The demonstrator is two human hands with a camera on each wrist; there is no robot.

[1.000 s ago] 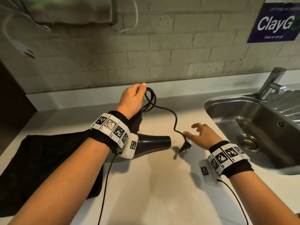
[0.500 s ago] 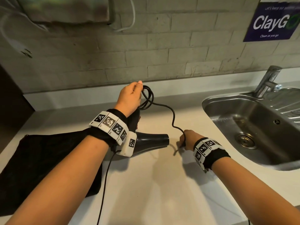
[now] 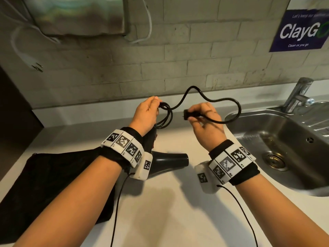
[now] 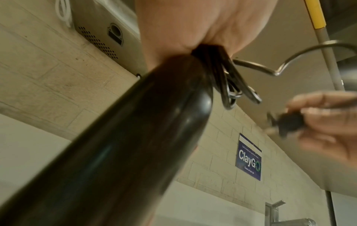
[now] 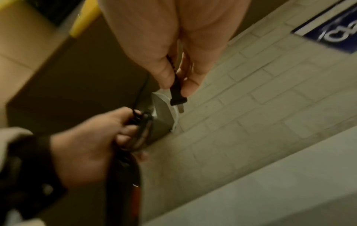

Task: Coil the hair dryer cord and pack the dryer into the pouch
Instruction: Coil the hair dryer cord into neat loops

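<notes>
A black hair dryer [image 3: 167,160] is held above the white counter, barrel pointing right, handle up. My left hand [image 3: 146,114] grips the top of the handle [image 4: 135,137] together with several loops of black cord [image 3: 164,115]. The free end of the cord arcs up and right, then back to the plug [image 3: 189,114], which my right hand [image 3: 204,120] pinches between thumb and fingers [image 5: 164,73], prongs pointing left toward the coil. In the right wrist view the plug [image 5: 177,97] hangs just above the left hand [image 5: 86,146]. The black pouch [image 3: 53,184] lies flat on the counter at the left.
A steel sink [image 3: 277,143] with a tap [image 3: 297,94] is set in the counter at the right. A tiled wall runs behind, with a blue ClayGo sign [image 3: 300,31] and a metal dispenser [image 3: 78,15] mounted on it.
My right hand picked the plug up off the counter and lifted it up and left, close to the coil in the left hand. The loose cord now loops high behind both hands.
</notes>
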